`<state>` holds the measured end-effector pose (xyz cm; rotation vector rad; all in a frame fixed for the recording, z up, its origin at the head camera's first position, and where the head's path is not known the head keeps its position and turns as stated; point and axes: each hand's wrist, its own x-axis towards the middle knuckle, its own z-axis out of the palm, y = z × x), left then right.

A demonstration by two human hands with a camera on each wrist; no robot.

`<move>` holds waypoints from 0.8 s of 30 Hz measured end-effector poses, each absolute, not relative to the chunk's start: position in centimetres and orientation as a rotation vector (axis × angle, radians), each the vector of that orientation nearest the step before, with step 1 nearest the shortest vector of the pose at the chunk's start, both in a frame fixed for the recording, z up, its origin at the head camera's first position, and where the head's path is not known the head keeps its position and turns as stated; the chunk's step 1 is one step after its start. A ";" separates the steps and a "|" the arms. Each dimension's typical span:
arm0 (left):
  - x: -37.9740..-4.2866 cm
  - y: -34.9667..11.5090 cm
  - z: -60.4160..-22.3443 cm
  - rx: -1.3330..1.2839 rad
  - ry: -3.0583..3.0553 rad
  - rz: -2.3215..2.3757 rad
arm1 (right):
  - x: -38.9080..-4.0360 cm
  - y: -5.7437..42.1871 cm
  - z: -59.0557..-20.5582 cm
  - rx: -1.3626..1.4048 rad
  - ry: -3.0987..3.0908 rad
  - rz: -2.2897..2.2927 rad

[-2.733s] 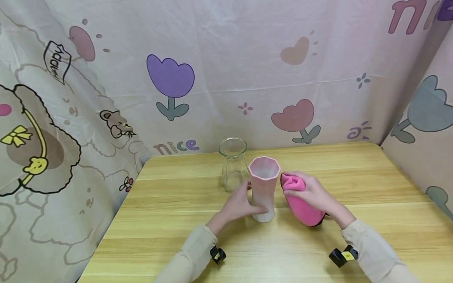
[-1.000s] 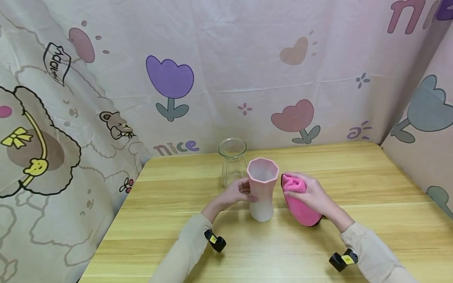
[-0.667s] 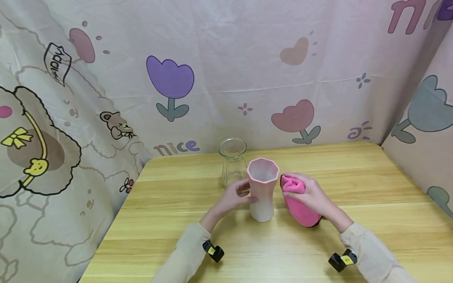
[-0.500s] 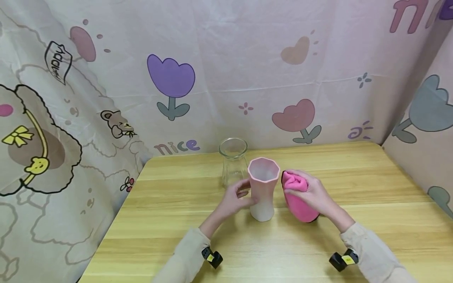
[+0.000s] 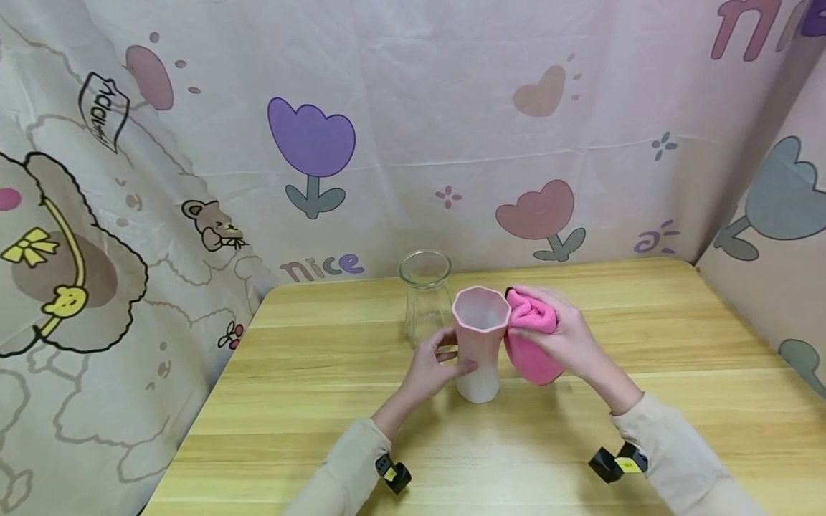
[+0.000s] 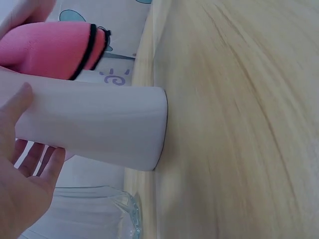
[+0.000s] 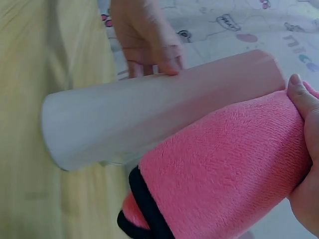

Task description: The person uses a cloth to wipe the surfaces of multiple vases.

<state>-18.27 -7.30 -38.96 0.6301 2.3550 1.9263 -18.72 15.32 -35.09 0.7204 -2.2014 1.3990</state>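
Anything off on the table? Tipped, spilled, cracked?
Nothing stands out. The pink-and-white vase stands upright, held by the left hand; the glass vase stands behind it, partly hidden. The pink cloth is bunched in the right hand. No spill or crack is visible.

Head view looking down, wrist views close, sideways — vase (image 5: 482, 347) in all

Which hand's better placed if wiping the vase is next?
Right, probably. The right hand holds the pink cloth beside the vase, near its rim; the left hand grips the vase from the other side, without a cloth.
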 end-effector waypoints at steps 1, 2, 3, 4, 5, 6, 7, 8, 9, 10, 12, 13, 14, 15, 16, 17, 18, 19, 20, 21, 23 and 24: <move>-18.3 -7.3 -39.0 0.632 2.354 1.930 | -18.8 15.3 -35.4 0.715 -2.222 1.409; -18.3 -7.3 -39.0 0.636 2.354 1.932 | -18.9 15.2 -35.7 0.713 -2.241 1.424; -18.4 -7.3 -39.1 0.638 2.353 1.934 | -18.9 15.2 -36.1 0.713 -2.253 1.441; -18.4 -7.3 -39.2 0.639 2.355 1.934 | -19.0 15.2 -36.5 0.712 -2.277 1.449; -18.4 -7.3 -39.2 0.643 2.358 1.932 | -19.0 15.1 -37.0 0.719 -2.300 1.448; -18.4 -7.3 -39.1 0.640 2.361 1.932 | -19.1 15.1 -37.4 0.733 -2.327 1.435; -18.4 -7.3 -39.1 0.636 2.363 1.932 | -19.2 15.0 -37.8 0.760 -2.353 1.411; -18.4 -7.4 -39.1 0.632 2.365 1.932 | -19.3 14.9 -38.3 0.792 -2.384 1.379; -18.4 -7.4 -39.1 0.630 2.366 1.935 | -19.4 14.9 -38.8 0.817 -2.421 1.342; -18.4 -7.4 -39.1 0.630 2.367 1.935 | -19.5 14.9 -39.2 0.841 -2.459 1.310; -18.4 -7.4 -39.1 0.625 2.369 1.932 | -19.6 15.0 -39.8 0.884 -2.503 1.269; -18.4 -7.4 -39.1 0.625 2.369 1.931 | -19.6 15.0 -39.9 0.891 -2.515 1.265; -18.4 -7.4 -39.2 0.625 2.370 1.930 | -19.6 15.1 -39.9 0.882 -2.522 1.275; -18.4 -7.4 -39.2 0.624 2.372 1.930 | -19.5 15.2 -39.7 0.863 -2.516 1.301; -18.4 -7.4 -39.2 0.622 2.374 1.930 | -19.4 15.2 -39.4 0.845 -2.495 1.337; -18.4 -7.3 -39.3 0.618 2.376 1.931 | -19.4 15.2 -39.1 0.823 -2.469 1.369; -18.4 -7.3 -39.3 0.616 2.376 1.936 | -19.4 15.3 -38.8 0.801 -2.444 1.398; -18.5 -7.3 -39.3 0.615 2.376 1.941 | -19.4 15.3 -38.5 0.784 -2.419 1.426; -18.5 -7.3 -39.3 0.613 2.377 1.946 | -19.4 15.2 -38.4 0.775 -2.400 1.447; -18.5 -7.3 -39.3 0.611 2.376 1.952 | -19.4 15.2 -38.3 0.773 -2.389 1.464; -18.5 -7.3 -39.4 0.612 2.374 1.957 | -19.5 15.2 -38.5 0.795 -2.399 1.450; -18.5 -7.3 -39.4 0.614 2.372 1.955 | -19.5 15.1 -38.8 0.820 -2.419 1.425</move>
